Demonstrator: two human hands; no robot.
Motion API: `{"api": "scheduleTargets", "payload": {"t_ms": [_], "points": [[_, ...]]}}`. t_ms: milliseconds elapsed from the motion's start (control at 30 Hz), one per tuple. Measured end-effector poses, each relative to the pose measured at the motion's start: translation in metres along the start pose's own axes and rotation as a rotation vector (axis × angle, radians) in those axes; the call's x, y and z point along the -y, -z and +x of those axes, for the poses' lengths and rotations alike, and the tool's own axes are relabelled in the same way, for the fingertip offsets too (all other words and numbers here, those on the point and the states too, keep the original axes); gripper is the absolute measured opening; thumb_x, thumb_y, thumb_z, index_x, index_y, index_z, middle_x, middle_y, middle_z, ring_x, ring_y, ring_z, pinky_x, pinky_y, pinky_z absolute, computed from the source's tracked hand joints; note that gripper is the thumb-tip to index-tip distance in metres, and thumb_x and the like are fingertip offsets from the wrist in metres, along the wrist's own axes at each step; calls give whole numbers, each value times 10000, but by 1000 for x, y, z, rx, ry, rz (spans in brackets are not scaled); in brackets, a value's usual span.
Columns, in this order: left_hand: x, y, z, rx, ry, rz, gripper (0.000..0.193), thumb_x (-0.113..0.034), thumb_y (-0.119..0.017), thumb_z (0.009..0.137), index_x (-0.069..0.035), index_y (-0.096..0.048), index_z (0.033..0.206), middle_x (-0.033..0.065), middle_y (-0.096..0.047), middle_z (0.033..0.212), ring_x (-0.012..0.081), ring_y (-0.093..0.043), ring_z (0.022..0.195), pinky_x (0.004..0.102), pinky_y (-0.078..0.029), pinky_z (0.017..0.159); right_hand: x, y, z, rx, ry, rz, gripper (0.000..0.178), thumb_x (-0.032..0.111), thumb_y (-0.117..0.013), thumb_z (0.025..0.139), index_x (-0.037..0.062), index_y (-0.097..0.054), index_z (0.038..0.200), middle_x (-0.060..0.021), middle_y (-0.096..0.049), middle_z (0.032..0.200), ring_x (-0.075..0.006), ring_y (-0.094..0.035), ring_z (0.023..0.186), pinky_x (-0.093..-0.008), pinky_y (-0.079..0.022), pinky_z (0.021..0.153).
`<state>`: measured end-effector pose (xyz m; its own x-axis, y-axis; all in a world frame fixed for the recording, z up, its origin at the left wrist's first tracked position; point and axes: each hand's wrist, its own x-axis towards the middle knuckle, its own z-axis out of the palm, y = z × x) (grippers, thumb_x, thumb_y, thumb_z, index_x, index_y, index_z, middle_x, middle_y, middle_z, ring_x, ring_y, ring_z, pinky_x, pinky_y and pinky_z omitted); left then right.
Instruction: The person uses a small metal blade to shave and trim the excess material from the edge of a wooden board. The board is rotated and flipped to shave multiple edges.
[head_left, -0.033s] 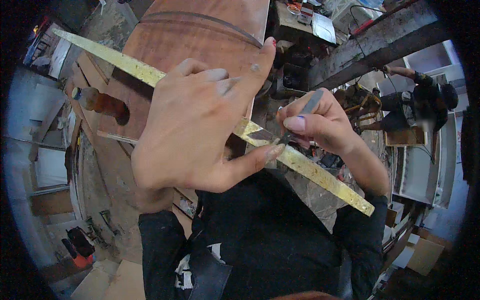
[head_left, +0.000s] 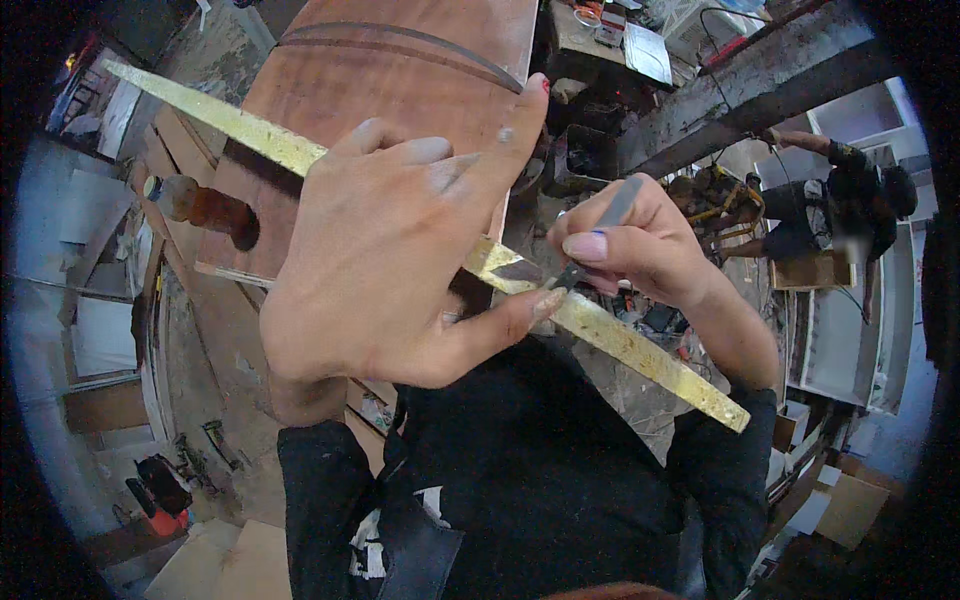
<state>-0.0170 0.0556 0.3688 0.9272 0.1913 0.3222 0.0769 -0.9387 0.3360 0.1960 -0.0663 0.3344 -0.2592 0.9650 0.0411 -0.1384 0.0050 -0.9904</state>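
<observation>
A long yellow speckled strip point(head_left: 650, 362), with a dark patch near its middle, runs slantwise from the far left over a reddish-brown wooden board point(head_left: 400, 90) toward my right sleeve. My left hand point(head_left: 380, 260) lies across the strip and grips it, palm down. Its index finger stretches along the board's right edge, while its thumb presses by the strip's near edge. In my right hand point(head_left: 640, 245) a slim flat grey tool point(head_left: 619, 203) is pinched between thumb and fingers. The tool's dark lower end meets the strip beside my left thumb; its exact kind is unclear.
A bottle of brown liquid point(head_left: 205, 207) is at the board's left. A curved dark strip point(head_left: 410, 38) lies across the board. A thick beam point(head_left: 750, 95) crosses the upper right, with another person point(head_left: 830, 190) beyond it. Cardboard point(head_left: 850, 510) lies at the lower right.
My right hand and the grey tool have shifted very slightly to the left. My left hand keeps nearly the same place on the strip.
</observation>
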Motion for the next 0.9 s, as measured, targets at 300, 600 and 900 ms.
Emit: {"api": "scheduleTargets", "payload": {"t_ms": [300,600,900], "points": [[6,-1,-8,-28,-35,-1,1038,-566,-645,782,59,-298,1535,58,-600,760,247,-587,696,391,-406,796,13,-18,-3,-61,-241,41,440,319,-598,1005,52,-595,655,30,-521,612,-41,-404,562,-248,-273,516],[5,-2,-13,-38,-71,22,1014,-516,-628,739,53,-332,1524,64,-630,821,259,-591,746,423,-402,889,15,-36,-8,-174,-242,130,394,293,-624,989,48,-623,681,31,-548,632,-52,-447,575,-249,-321,521],[8,-2,-14,-73,-120,16,984,-512,-600,744,48,-356,1516,77,-669,903,257,-594,761,436,-397,919,12,-40,-6,-180,-221,46,426,322,-614,1000,62,-604,663,47,-511,618,-45,-411,562,-249,-290,510]]}}
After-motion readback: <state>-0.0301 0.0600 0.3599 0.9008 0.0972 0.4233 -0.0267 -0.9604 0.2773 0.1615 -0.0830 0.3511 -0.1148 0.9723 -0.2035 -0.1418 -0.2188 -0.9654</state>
